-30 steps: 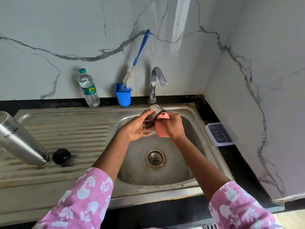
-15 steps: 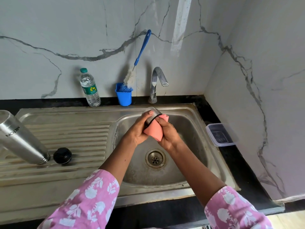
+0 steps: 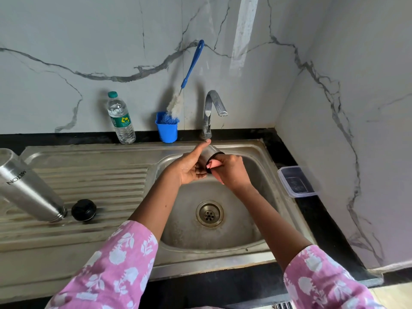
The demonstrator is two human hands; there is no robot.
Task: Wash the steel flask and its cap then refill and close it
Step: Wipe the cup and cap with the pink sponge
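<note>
Flask (image 3: 29, 188) leans neck-down on the drainboard (image 3: 100, 175), untouched. Over the basin (image 3: 223, 237) the left hand (image 3: 189, 168) grips the cap (image 3: 208, 153). The right hand (image 3: 231, 172) pinches the sponge (image 3: 213, 163), which wrapped the cap's outside a second ago and now pushes inside. The cap's washing looks nearly finished.

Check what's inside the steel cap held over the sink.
A pink sponge, pushed into its black-rimmed mouth by the right hand while the left hand grips the steel cap. Its inner walls are hidden behind sponge and hand.
</note>
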